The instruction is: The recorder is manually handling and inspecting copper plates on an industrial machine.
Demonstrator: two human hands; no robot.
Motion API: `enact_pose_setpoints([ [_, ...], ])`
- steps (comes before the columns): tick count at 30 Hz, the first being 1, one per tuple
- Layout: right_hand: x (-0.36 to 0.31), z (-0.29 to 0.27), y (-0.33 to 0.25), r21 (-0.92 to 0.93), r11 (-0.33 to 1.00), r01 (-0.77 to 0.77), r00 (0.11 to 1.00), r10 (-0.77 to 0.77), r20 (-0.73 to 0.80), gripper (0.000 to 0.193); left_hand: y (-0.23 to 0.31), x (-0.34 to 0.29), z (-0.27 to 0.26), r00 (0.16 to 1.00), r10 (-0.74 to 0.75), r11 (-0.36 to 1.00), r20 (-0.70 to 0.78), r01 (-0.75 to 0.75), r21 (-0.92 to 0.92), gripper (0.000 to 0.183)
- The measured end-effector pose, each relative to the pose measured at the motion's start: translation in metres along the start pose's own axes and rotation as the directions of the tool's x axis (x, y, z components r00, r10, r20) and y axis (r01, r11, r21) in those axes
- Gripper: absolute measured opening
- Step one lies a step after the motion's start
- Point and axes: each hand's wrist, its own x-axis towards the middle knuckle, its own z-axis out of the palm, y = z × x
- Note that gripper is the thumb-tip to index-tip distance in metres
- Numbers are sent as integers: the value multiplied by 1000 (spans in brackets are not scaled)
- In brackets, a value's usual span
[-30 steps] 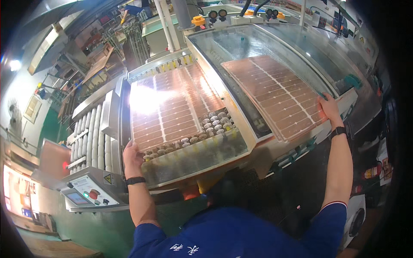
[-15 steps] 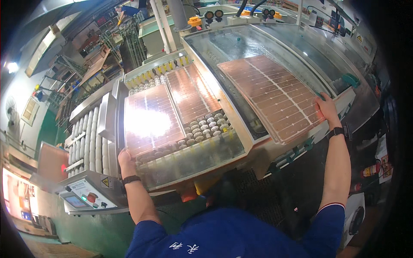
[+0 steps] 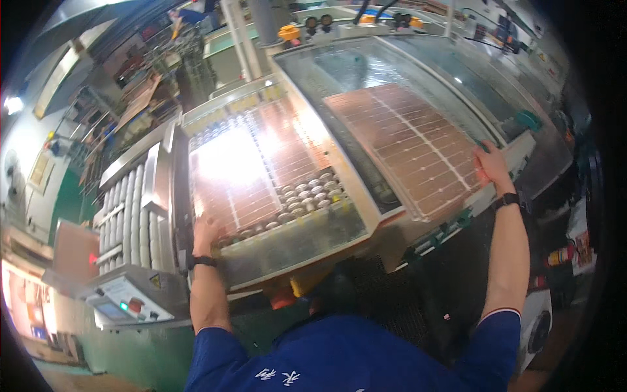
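At the left near corner of a copper-coloured circuit panel (image 3: 251, 208), my left hand (image 3: 208, 230) touches the edge; motion smears its fingers. That panel lies on the conveyor wheels (image 3: 307, 197), with strong glare across it. A second copper panel (image 3: 297, 153) is beside it, farther right on the same wheels. My right hand (image 3: 493, 164) grips the right edge of another copper panel (image 3: 418, 147), which appears to lie on a stack. These panels rest over the wet, glass-topped section of the machine, their near end overhanging its front edge.
To the left stand grey rollers (image 3: 134, 202) and a control box (image 3: 124, 304) with a screen and red knob. A metal frame (image 3: 356, 189) divides wheel bed from glass cover (image 3: 333, 65). Green clamps (image 3: 530, 120) line the right side. Racks and another person (image 3: 189, 16) are far back.
My left hand has shifted right along the near edge of the left panel. My right hand stays at the right panel's edge. The whole view has moved slightly and blurred.
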Motion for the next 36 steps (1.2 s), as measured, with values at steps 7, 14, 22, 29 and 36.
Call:
enact_pose_setpoints([
  [7,1,24,-3,-104,987,125,984,-110,141,42,36,-11,16,898,430,827,94,-350,-440,33],
  [14,-7,-4,-3,-344,935,-90,995,71,-68,59,319,-106,47,663,746,447,67,-424,-787,51],
  [22,-21,-14,-31,-197,975,-102,994,107,14,65,428,-179,19,56,996,48,-66,-991,-126,47],
  [29,-13,-15,-24,-230,969,-84,987,113,118,60,425,-145,58,-53,926,-53,-374,-999,10,22],
  [36,-14,-4,-21,-267,962,-53,998,56,5,59,399,-124,41,-46,958,-66,-282,-996,-64,14],
])
